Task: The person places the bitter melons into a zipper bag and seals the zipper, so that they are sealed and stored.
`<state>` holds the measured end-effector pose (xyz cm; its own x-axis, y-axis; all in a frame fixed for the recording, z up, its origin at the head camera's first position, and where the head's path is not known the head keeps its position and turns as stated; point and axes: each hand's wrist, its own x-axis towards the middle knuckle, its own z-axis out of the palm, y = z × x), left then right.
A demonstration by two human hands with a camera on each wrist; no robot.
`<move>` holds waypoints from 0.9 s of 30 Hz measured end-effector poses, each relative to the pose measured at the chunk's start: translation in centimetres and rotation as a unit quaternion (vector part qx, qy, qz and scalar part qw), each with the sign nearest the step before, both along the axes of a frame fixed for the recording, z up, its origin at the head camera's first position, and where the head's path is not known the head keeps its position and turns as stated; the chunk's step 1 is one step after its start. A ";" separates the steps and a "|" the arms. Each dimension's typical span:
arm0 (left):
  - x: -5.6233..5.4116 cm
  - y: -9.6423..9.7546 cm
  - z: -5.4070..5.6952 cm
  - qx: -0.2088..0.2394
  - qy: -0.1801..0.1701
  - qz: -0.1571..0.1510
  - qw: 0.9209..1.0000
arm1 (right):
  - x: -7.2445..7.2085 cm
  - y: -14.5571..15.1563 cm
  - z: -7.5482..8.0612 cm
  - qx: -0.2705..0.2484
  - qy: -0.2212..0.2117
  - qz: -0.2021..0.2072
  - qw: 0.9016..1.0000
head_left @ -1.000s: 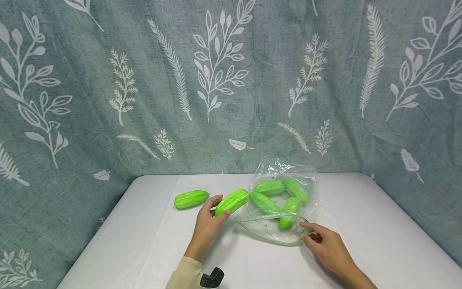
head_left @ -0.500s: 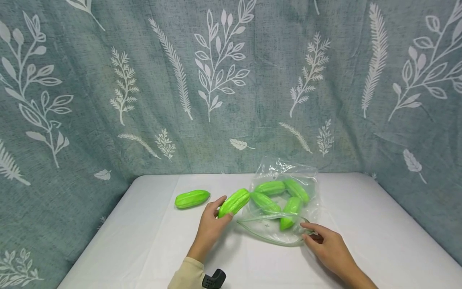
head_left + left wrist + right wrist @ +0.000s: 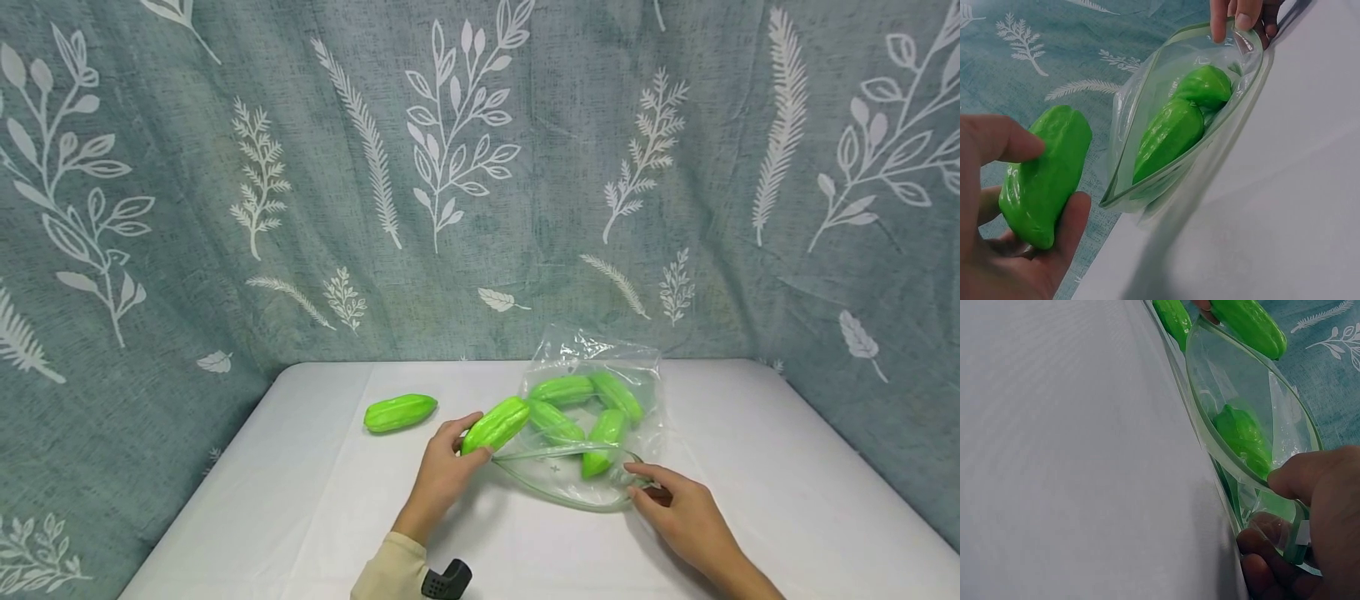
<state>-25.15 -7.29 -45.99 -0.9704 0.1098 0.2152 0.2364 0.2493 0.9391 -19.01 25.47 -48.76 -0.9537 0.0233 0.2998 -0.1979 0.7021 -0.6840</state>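
Observation:
My left hand (image 3: 437, 475) holds a glossy green ridged gourd (image 3: 498, 425) between thumb and fingers, tilted up to the right. The gourd's far end stands by the left side of a clear plastic zip bag (image 3: 553, 493), outside its mouth in the left wrist view. My right hand (image 3: 688, 510) pinches the right end of the bag's green-edged rim (image 3: 1215, 434), with the thumb on top and fingers below. The mouth gapes toward me. Several similar gourds (image 3: 564, 389) lie inside the bag, partly blurred by the plastic.
One more green gourd (image 3: 401, 413) lies on the white-covered table (image 3: 315, 500), left of my left hand. A blue-grey curtain (image 3: 345, 183) with white leaf prints hangs behind the table's back edge and along both sides.
My left hand has moved a little to the right with the gourd, bringing it closer to the bag. The right hand and the bag have stayed almost still.

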 end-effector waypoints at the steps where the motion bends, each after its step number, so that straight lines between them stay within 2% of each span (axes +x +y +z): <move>1: 0.0 0.0 0.0 -0.001 0.002 -0.004 1.000 | 0.0 0.0 0.0 0.000 0.000 0.000 1.000; 7: 0.4 0.1 0.1 0.005 0.014 -0.027 1.000 | 0.1 -0.1 0.0 -0.006 0.004 0.003 1.000; 14: 0.6 0.3 -0.1 0.020 0.005 -0.055 0.998 | 0.1 0.0 0.0 -0.005 0.004 0.002 1.000; 21: 1.1 0.9 0.1 0.005 0.003 -0.095 0.995 | 0.2 0.3 0.0 0.011 0.012 -0.005 1.000; 27: 1.8 0.6 0.0 0.012 -0.008 -0.117 0.993 | 0.2 0.3 -0.1 0.009 0.021 0.002 1.000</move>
<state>-23.32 -6.66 -46.04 -0.9221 0.3284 0.2048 0.2703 0.1675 0.9481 -18.83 25.74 -48.81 -0.9403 0.0128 0.3402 -0.2298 0.7135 -0.6619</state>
